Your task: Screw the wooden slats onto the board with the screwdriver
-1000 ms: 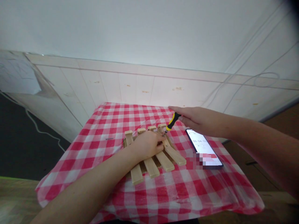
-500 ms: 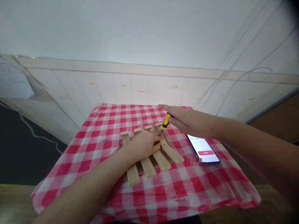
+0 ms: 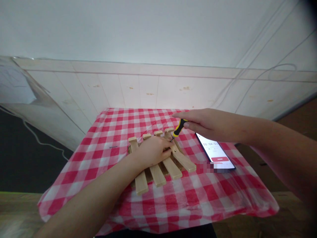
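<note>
A slatted wooden piece (image 3: 157, 175) of several pale boards lies on the checked tablecloth. Across its upper middle rests my left hand (image 3: 153, 150), its fingers bent around the boards near the right-hand one; some fingertips are hidden. My right hand (image 3: 198, 120) holds a yellow-and-black screwdriver (image 3: 180, 127) by its handle, between thumb and palm, with the forefinger stretched past the top. The screwdriver leans to the right. Its tip meets the upper part of the right-hand board, beside my left fingertips. A dark hole shows in that board just below. Any screw under the tip is too small to see.
A phone (image 3: 218, 153) with a lit timer screen lies right of the boards, partly under my right wrist. A small dark thin object (image 3: 113, 146) is left of them. The red-and-white tablecloth (image 3: 81, 172) reaches back to a white panelled wall (image 3: 138, 89).
The screwdriver has turned, its handle now showing more black, and leans further right. My right hand has shifted slightly right with it. My left hand stays on the boards.
</note>
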Available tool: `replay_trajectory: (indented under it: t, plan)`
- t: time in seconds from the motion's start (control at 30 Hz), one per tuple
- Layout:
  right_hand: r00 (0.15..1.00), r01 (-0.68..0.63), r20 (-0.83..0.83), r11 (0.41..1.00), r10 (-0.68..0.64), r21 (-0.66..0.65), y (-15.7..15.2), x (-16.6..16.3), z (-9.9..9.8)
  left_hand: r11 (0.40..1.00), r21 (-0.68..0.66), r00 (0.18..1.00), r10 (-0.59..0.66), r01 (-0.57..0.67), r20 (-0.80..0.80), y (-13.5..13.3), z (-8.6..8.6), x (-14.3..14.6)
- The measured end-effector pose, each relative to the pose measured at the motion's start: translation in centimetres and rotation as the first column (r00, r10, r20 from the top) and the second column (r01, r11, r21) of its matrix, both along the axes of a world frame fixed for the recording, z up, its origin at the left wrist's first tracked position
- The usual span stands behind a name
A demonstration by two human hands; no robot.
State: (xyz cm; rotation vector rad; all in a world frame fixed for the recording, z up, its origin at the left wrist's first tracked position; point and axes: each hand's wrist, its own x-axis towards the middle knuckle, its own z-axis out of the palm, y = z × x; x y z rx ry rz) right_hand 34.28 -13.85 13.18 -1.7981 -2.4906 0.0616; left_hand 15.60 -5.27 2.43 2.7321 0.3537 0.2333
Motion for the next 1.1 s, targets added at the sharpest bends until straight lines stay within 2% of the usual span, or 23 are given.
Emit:
replay_trajectory:
  t: [0.1, 0.17, 0.3, 0.4, 0.53, 0.63, 0.7, 0.73, 0.77, 0.83, 0.93, 1.03, 1.1]
  plan:
    - [0.955, 0.209, 0.218, 0.978, -0.201, -0.018, 0.3, -0.4, 0.4, 1.000, -0.015, 1.000, -0.010, 0.010, 0.004, 0.1, -0.1, 0.0]
    - [0.935, 0.258, 0.241, 0.965, -0.262, 0.048, 0.6, -0.8, 0.1, 1.000, -0.014, 1.000, -0.019, 0.019, 0.010, 0.3, -0.3, 0.0]
    - [0.989, 0.138, 0.034, 0.980, -0.144, 0.141, 0.9, -1.3, -1.3, 1.000, 0.000, 0.999, -0.025, 0.025, 0.023, 0.4, -0.4, 0.0]
    - [0.996, 0.085, -0.028, 0.992, -0.082, 0.097, 0.7, -1.0, -1.8, 1.000, 0.004, 0.999, -0.023, 0.023, 0.027, 0.3, -0.4, 0.0]
    - [0.993, 0.075, -0.098, 0.996, -0.070, 0.052, 0.5, -0.2, -1.0, 1.000, -0.007, 0.999, -0.017, 0.017, 0.027, 0.3, -0.3, 0.1]
    - [0.972, 0.208, 0.109, 0.978, -0.207, 0.003, 1.2, 0.0, -0.4, 1.000, -0.019, 1.000, -0.014, 0.015, 0.023, 0.3, -0.3, 0.1]
    - [0.911, 0.322, 0.249, 0.944, -0.329, 0.071, 1.8, -0.3, -0.3, 0.999, -0.025, 1.000, -0.019, 0.019, 0.022, 0.4, -0.3, 0.1]
    - [0.897, 0.332, 0.267, 0.936, -0.351, 0.116, 2.1, -0.5, -0.4, 0.999, -0.027, 1.000, -0.020, 0.021, 0.024, 0.4, -0.4, 0.1]
    - [0.908, 0.306, 0.252, 0.940, -0.335, 0.149, 2.3, -0.6, -0.7, 0.999, -0.027, 0.999, -0.019, 0.020, 0.027, 0.4, -0.4, 0.1]
    - [0.961, 0.192, 0.165, 0.966, -0.220, 0.172, 2.3, -0.8, -1.2, 1.000, -0.023, 0.999, -0.015, 0.015, 0.031, 0.4, -0.4, 0.1]
    - [0.997, 0.073, 0.005, 0.987, -0.075, 0.141, 1.6, -0.5, -1.6, 1.000, -0.016, 1.000, -0.008, 0.008, 0.009, 0.3, -0.2, 0.1]
    - [0.994, 0.091, -0.074, 0.994, -0.086, 0.066, 0.7, -0.1, -1.3, 1.000, -0.010, 1.000, 0.009, -0.009, -0.021, 0.1, 0.0, 0.1]
    - [0.986, 0.165, -0.019, 0.986, -0.165, -0.012, 0.8, -0.2, -1.0, 1.000, 0.000, 1.000, 0.014, -0.014, -0.019, 0.1, 0.1, 0.1]
